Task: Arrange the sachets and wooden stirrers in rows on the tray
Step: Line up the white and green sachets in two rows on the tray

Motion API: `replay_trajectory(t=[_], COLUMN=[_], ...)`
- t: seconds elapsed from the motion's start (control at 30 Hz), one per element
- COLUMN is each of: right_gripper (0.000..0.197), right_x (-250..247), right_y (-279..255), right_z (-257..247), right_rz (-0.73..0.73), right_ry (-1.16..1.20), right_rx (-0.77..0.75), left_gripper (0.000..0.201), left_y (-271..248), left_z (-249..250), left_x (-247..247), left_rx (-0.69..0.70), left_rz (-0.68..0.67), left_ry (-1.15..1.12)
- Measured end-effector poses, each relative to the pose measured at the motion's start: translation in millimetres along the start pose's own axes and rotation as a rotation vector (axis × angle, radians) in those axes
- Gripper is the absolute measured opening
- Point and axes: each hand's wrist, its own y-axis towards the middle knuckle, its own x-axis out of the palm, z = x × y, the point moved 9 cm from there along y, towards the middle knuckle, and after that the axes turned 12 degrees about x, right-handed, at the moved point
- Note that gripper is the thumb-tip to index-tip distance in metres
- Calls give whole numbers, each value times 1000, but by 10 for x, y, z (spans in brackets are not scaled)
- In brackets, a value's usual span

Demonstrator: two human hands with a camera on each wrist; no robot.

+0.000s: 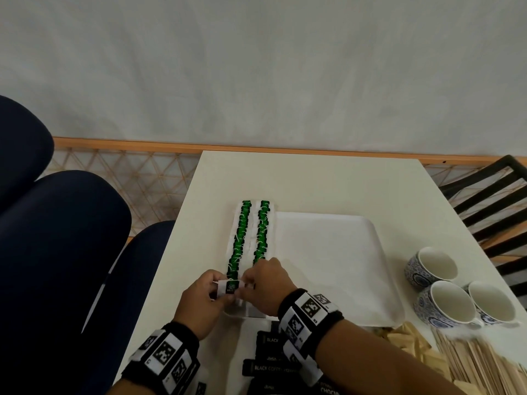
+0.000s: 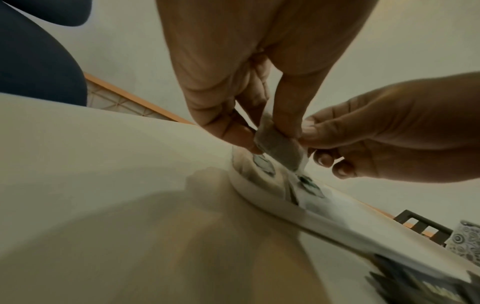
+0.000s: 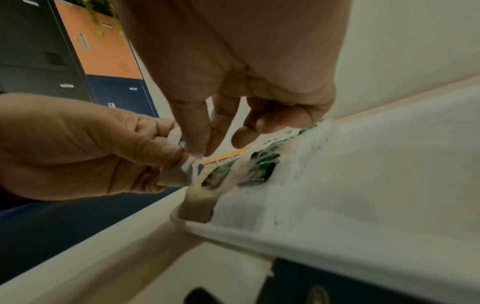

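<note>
A single tea bag [image 1: 230, 287] is pinched between the left hand [image 1: 199, 302] and the right hand [image 1: 263, 285], each gripping one end, just above the near left corner of the white tray [image 1: 336, 269]. Its green label is shown only in the head view; its grey underside [image 2: 279, 147] is seen from the left wrist. Its long axis lies left to right, across two rows of green-labelled tea bags [image 1: 251, 235] running away from the person. Black coffee sachets [image 1: 268, 366], wooden stirrers [image 1: 479, 363] and three patterned cups [image 1: 456, 292] are seen beside the tray on the table [image 1: 313, 181].
</note>
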Motion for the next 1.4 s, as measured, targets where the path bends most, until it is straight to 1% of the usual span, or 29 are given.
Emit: replay_trajectory(t=[0.1,0.2,0.3,0.47,0.63,0.73,0.8,0.9,0.97,1.03,1.1,1.17,1.23,1.4], right_gripper=[31,31,32,41,41,42,43,55,64,70,69,66,70,70], right_x=[91,141,165,179,219,206,144,-1,-78,-104,-81,-91,-112,-56], right_y=[-13,-25,-17,-29,-9,-2,-12,-36,-54,-105,-192,-267,-307,-330], right_z=[51,65,67,33,5,1,-3,79,211,363,435,412,379,298], right_rz=[-12,-1,23,29,41,58,91,134,139,63,-72,-164,-199,-261], right_ry=[-103,-139,-165,-231,-259,-273,-199,116,322,501,648,704,700,663], right_rx=[25,31,25,11,14,31,40,101,185,301,386,399,394,371], left_gripper=[24,26,24,24,27,31,38,47,51,62,68,72,74,75], left_y=[-24,-41,-45,-44,-46,-45,-46,-59,-73,-87,-87,-79,-76,-88], left_z=[-89,-165,-227,-279,-289,-270,-254,-206,-209,-245,-260,-261,-241,-181], left_x=[12,-5,-13,26,29,30,54,105,124,175,232,279,311,325], left_rx=[-26,-25,-49,-79,-107,-99,-83,-57,-71,-106,-135,-172,-194,-175], left_rz=[0,8,13,5,28,30,11,-35,-49,-80,-111,-128,-141,-173], left_ry=[56,113,150,160,148,179,200,200,142,37,-65,-147,-187,-157])
